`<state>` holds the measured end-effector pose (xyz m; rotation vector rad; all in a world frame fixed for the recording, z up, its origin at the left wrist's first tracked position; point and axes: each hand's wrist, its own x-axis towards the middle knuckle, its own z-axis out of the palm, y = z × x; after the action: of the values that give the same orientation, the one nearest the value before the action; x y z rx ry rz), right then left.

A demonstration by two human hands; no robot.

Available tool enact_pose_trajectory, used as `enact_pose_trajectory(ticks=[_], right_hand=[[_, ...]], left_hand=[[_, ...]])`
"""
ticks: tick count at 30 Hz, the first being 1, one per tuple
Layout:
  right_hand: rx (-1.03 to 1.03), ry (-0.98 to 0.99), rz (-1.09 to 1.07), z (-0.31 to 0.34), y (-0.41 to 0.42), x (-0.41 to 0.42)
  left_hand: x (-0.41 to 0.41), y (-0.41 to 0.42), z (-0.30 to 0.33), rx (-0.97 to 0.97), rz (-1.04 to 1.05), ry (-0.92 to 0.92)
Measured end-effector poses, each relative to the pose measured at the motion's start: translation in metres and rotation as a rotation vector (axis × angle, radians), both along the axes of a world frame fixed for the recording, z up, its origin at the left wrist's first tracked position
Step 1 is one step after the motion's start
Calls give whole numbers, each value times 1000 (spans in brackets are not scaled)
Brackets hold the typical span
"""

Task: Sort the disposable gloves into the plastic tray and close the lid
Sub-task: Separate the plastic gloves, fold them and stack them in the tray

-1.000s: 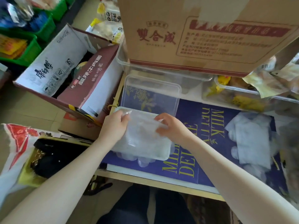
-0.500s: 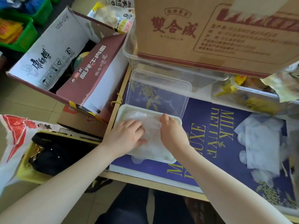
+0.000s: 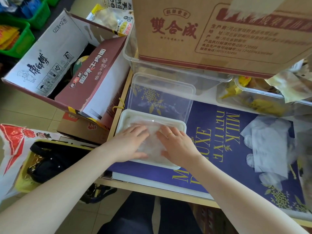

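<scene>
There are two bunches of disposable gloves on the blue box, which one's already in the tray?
The bunch under both hands, left hand and right hand, lies in the white tray. The other gloves lie loose, farther right.

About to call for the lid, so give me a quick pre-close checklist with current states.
1. Gloves in tray: ok, a stack lies inside.
2. Stack flattened: ok, left hand and right hand press flat on it.
3. Nothing over the rim: cannot tell, the hands hide the near edge.
4. Lid within reach: ok, it lies just behind the tray, not on it.
5. All gloves sorted: not ok, loose gloves lie off to the right.
6. Hands free for the lid: not ok, both are pressing.
</scene>
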<state>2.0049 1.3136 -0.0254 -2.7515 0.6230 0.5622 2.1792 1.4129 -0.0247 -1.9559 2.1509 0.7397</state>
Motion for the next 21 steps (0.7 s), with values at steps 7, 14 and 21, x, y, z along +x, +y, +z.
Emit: enact_pose_trajectory(ticks=[7,14,21], right_hand=[[-2,-111,-162,-4,5,1],[-187,41,-129,-4,8,-6],[-176,202,46,12,4,-27]], left_hand=[[-5,7,1,13,144,-63],[-12,2,6,47,173,-245],[-24,-16,2,160,279,-294]])
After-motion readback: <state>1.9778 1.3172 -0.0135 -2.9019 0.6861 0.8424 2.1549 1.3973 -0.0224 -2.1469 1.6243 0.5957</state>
